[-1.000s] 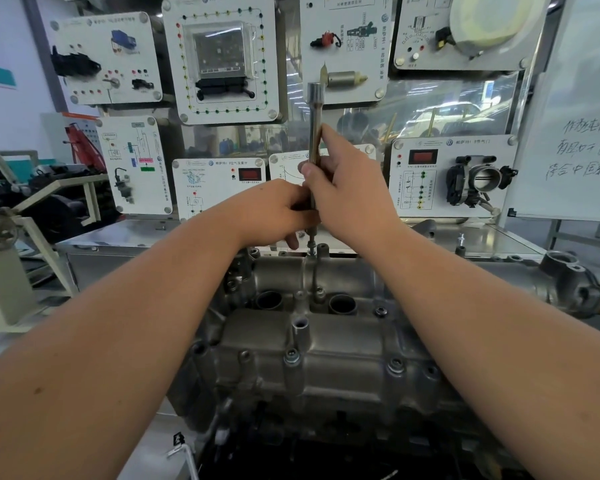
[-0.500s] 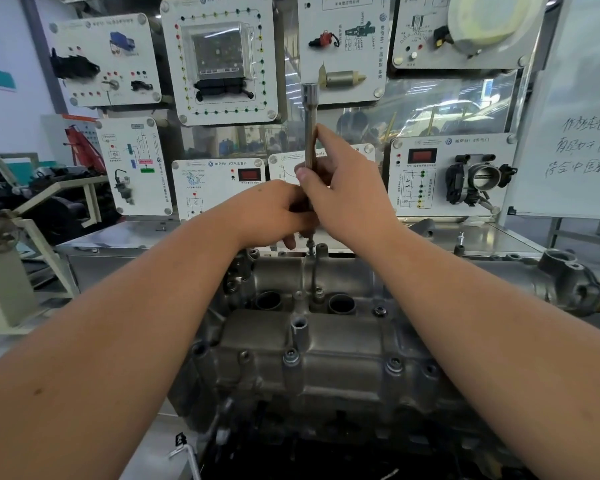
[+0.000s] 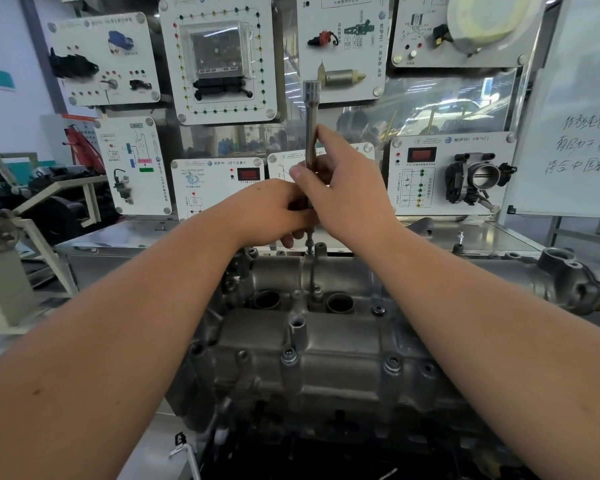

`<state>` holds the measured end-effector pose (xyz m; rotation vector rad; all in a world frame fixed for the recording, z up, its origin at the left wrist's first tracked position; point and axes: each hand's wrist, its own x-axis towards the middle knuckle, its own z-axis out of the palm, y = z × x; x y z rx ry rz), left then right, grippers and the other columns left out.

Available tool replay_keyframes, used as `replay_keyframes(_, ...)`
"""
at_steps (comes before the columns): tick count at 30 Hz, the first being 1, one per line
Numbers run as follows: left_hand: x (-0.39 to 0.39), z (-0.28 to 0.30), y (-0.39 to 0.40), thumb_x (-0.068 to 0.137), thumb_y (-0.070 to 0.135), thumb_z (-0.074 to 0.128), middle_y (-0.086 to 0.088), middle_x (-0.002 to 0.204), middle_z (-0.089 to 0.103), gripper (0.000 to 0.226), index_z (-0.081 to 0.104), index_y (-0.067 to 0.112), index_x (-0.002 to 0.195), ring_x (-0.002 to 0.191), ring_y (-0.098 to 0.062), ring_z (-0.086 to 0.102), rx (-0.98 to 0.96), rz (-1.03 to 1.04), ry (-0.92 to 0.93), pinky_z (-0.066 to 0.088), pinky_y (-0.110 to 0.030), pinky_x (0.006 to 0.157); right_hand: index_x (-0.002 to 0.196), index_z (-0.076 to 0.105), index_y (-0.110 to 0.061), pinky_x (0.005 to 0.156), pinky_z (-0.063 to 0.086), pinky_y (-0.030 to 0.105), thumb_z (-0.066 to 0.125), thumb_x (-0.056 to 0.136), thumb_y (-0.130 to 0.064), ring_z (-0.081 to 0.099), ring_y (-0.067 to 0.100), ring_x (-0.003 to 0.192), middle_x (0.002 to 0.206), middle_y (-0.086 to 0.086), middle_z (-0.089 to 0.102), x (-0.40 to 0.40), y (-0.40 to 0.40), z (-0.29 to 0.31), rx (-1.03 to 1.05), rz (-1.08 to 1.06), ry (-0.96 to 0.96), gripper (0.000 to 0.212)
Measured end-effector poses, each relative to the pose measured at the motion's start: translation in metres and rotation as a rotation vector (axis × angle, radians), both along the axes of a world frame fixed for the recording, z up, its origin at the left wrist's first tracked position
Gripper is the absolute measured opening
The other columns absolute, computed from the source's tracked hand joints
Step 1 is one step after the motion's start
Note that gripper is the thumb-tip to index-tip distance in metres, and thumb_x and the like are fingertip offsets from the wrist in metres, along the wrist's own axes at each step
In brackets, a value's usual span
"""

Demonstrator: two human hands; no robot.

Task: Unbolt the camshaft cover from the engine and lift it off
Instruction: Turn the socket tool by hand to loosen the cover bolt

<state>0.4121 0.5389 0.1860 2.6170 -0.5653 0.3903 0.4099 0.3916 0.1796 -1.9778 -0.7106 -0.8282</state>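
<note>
White training panels (image 3: 219,57) with wired car parts fill the wall across the top of the frame, above a steel table (image 3: 492,237). Centre and lower frame holds the camshaft cover (image 3: 326,344), bolted atop the engine. Both hands meet at centre on an upright socket extension (image 3: 310,123): the left hand (image 3: 267,213) wraps its lower shaft, the right hand (image 3: 347,192) pinches it higher. Its tip sits on a bolt (image 3: 309,249) at the cover's far edge.
</note>
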Motion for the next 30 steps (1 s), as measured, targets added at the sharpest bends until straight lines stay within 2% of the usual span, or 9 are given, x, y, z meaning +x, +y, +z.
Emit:
replay_keyframes(2, 0.0008, -0.0010, 0.0003, 0.099, 0.035, 0.060, 0.009, 0.075, 0.071, 0.012, 0.067, 0.028, 0.091, 0.061, -0.002, 0.071, -0.007, 0.019, 0.001, 0.051, -0.024, 0.067, 0.137, 0.056, -0.015, 0.075, 0.043, 0.023, 0.058, 0.100, -0.028, 0.059, 0.014, 0.085, 0.095, -0.004, 0.067, 0.0005, -0.0004, 0.0004, -0.001, -0.029, -0.029, 0.039)
replay_keyframes(5, 0.0015, -0.0016, 0.0009, 0.098, 0.036, 0.060, 0.008, 0.082, 0.073, 0.018, 0.071, 0.021, 0.098, 0.063, -0.005, 0.072, -0.021, 0.024, 0.012, 0.053, -0.028, 0.068, 0.118, 0.060, -0.008, 0.069, 0.042, 0.029, 0.056, 0.101, -0.022, 0.057, 0.020, 0.075, 0.077, 0.000, 0.062, 0.0022, -0.0014, 0.0018, -0.003, -0.002, -0.029, 0.022)
replay_keyframes(8, 0.0005, -0.0013, 0.0011, 0.100, 0.032, 0.060, 0.010, 0.093, 0.074, 0.013, 0.070, 0.024, 0.102, 0.067, -0.008, 0.074, -0.032, -0.013, 0.033, 0.058, -0.038, 0.083, 0.139, 0.051, -0.014, 0.074, 0.048, 0.030, 0.054, 0.102, -0.021, 0.060, 0.018, 0.077, 0.077, 0.001, 0.065, 0.0008, -0.0013, 0.0021, 0.003, 0.029, 0.007, 0.038)
replay_keyframes(10, -0.0004, -0.0007, 0.0010, 0.100, 0.032, 0.059, 0.011, 0.091, 0.074, 0.010, 0.068, 0.031, 0.096, 0.067, -0.007, 0.074, -0.011, -0.022, 0.024, 0.058, -0.037, 0.084, 0.146, 0.046, -0.019, 0.078, 0.051, 0.031, 0.055, 0.101, -0.024, 0.063, 0.016, 0.080, 0.081, 0.002, 0.069, -0.0011, -0.0007, 0.0007, 0.012, 0.036, 0.006, 0.046)
replay_keyframes(16, 0.0014, -0.0008, 0.0004, 0.096, 0.036, 0.059, 0.008, 0.081, 0.073, 0.012, 0.066, 0.029, 0.090, 0.062, -0.004, 0.071, 0.007, 0.011, 0.012, 0.056, -0.030, 0.073, 0.134, 0.059, -0.018, 0.078, 0.047, 0.026, 0.057, 0.101, -0.024, 0.060, 0.012, 0.085, 0.087, -0.009, 0.066, 0.0012, 0.0018, -0.0002, 0.002, -0.022, -0.056, 0.034)
replay_keyframes(22, 0.0019, -0.0015, 0.0020, 0.100, 0.035, 0.059, 0.013, 0.085, 0.074, 0.013, 0.070, 0.028, 0.097, 0.065, -0.005, 0.073, -0.011, -0.017, 0.013, 0.056, -0.029, 0.078, 0.148, 0.043, -0.022, 0.079, 0.053, 0.033, 0.055, 0.102, -0.027, 0.066, 0.018, 0.086, 0.088, 0.001, 0.071, 0.0018, 0.0002, -0.0012, 0.047, 0.012, 0.008, 0.049)
replay_keyframes(24, 0.0011, -0.0010, 0.0016, 0.099, 0.036, 0.060, 0.012, 0.081, 0.074, 0.013, 0.067, 0.034, 0.088, 0.064, -0.004, 0.072, 0.007, -0.015, 0.004, 0.055, -0.027, 0.074, 0.144, 0.050, -0.021, 0.082, 0.051, 0.030, 0.059, 0.100, -0.029, 0.065, 0.015, 0.089, 0.094, -0.005, 0.070, 0.0007, 0.0003, -0.0013, 0.029, -0.009, -0.026, 0.046)
replay_keyframes(27, 0.0012, -0.0005, 0.0011, 0.097, 0.035, 0.061, 0.008, 0.081, 0.075, 0.012, 0.067, 0.030, 0.088, 0.063, -0.004, 0.072, 0.007, -0.004, 0.011, 0.058, -0.032, 0.077, 0.120, 0.062, -0.016, 0.066, 0.040, 0.018, 0.060, 0.099, -0.024, 0.055, 0.004, 0.074, 0.076, -0.016, 0.058, 0.0014, 0.0012, -0.0014, -0.003, -0.037, -0.077, 0.023)
replay_keyframes(30, -0.0003, -0.0007, 0.0006, 0.099, 0.033, 0.060, 0.009, 0.087, 0.075, 0.011, 0.069, 0.029, 0.094, 0.065, -0.008, 0.074, -0.024, -0.028, 0.037, 0.059, -0.039, 0.084, 0.105, 0.059, -0.009, 0.059, 0.038, 0.015, 0.056, 0.100, -0.020, 0.055, 0.010, 0.070, 0.070, -0.009, 0.056, 0.0023, -0.0009, 0.0007, -0.014, -0.034, -0.051, 0.012)
